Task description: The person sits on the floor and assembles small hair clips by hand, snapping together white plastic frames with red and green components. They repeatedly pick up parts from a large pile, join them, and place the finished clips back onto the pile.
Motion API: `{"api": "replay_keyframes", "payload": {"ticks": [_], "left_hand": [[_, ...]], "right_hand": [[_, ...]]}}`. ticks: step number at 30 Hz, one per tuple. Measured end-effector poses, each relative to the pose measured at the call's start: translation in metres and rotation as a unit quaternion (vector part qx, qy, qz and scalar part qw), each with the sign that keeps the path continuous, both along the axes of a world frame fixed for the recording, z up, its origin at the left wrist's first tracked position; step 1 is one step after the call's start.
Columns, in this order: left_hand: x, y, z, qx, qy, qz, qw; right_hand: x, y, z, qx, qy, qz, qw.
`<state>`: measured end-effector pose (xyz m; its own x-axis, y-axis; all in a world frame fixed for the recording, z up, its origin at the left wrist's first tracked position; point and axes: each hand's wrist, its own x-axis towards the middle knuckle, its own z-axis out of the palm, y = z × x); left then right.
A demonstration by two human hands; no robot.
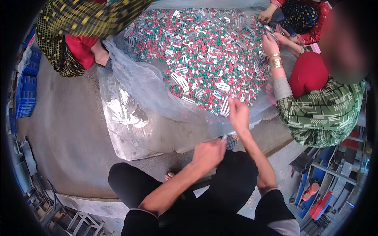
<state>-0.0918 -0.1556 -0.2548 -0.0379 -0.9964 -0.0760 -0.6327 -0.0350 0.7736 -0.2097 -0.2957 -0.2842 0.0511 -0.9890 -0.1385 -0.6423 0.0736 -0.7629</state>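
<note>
Where the red, green and white pellets [214,72] reach their near side, a white slotted strip [225,108] tilts, its far end pinched by the right hand [239,114]. Nearer and left, the left hand [209,153] curls its fingers together on a small pale piece [224,138], too small to identify. Translucent sheeting [138,80] borders the pellets; a co-worker in patterned green [325,114] is at right.

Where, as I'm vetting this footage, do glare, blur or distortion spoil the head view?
In the head view, bright glare whitens part of the metal sheet; heavy blur covers the head of the co-worker in green; the blue crates follow the curved, dark fisheye rim; the right hand looks slightly soft, perhaps from motion.
</note>
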Motion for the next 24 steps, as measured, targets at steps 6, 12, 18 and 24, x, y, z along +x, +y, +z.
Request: {"api": "replay_keyframes", "payload": {"ticks": [6,12,18,24], "left_hand": [[0.074,-0.035,-0.013,0.128,0.309,0.128,0.934],[0.052,-0.052,-0.026,0.251,0.618,0.111,0.737],[0.04,-0.064,-0.046,0.229,0.567,0.091,0.786],[0.05,-0.101,-0.054,0.193,0.682,0.207,0.675]], "right_hand": [[-0.011,0.007,0.007,0.156,-0.271,0.039,0.949],[-0.005,0.018,0.03,0.204,-0.278,0.068,0.936],[-0.018,0.003,0.016,0.179,-0.314,0.03,0.932],[-0.052,-0.045,-0.032,-0.083,-0.025,0.04,0.995]]}}
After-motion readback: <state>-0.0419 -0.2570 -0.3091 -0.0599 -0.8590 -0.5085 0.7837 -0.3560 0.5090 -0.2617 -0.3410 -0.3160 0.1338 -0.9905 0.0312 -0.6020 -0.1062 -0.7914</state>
